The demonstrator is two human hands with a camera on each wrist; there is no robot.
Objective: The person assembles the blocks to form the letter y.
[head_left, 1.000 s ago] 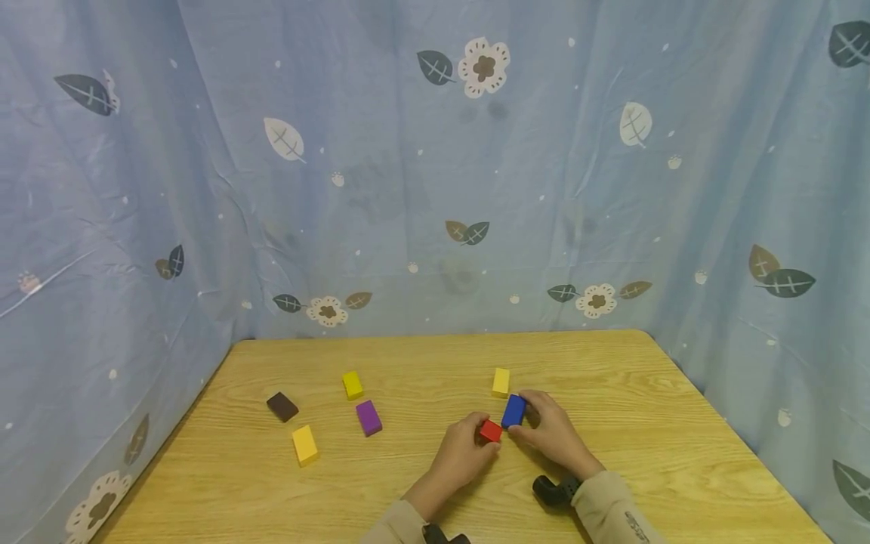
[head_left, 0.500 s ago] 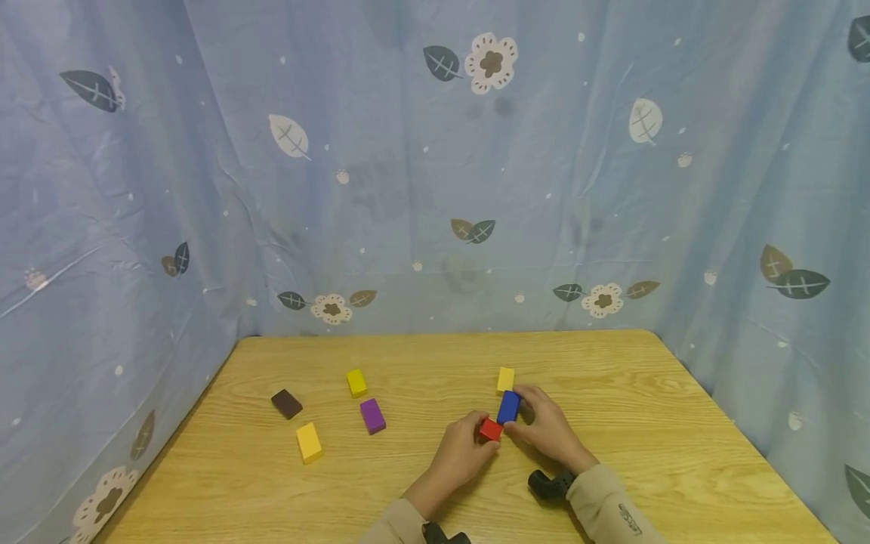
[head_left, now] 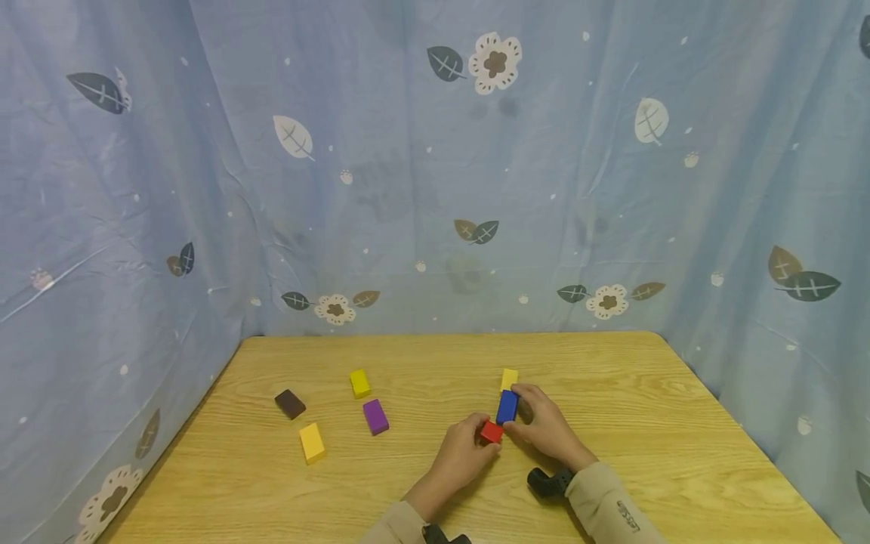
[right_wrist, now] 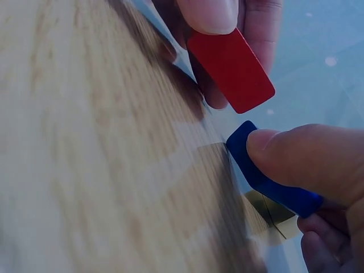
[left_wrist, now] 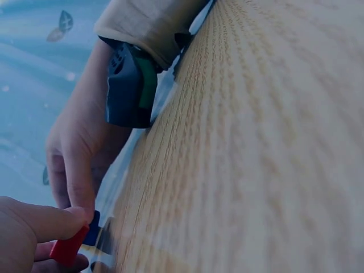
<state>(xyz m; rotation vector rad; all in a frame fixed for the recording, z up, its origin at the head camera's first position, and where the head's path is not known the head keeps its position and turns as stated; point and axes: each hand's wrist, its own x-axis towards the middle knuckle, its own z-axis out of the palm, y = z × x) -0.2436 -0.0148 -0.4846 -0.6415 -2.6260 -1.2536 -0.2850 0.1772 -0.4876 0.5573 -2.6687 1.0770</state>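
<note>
My left hand pinches a small red block between thumb and fingers, right of the table's middle. Beside it, my right hand holds a blue block by its ends, thumb at the near end. In the right wrist view the red block is tilted above the table, with the blue block just below it under the right thumb. A pale yellow block lies directly behind the blue one, overlapped by it in the head view.
On the left of the wooden table lie a dark brown block, a yellow block, a purple block and an orange-yellow block. A patterned blue curtain encloses the table's back and sides.
The right hand has brought the blue block slightly left and back, up close to the pale yellow block. The left hand keeps its grip on the red block. The head view has shifted slightly.
</note>
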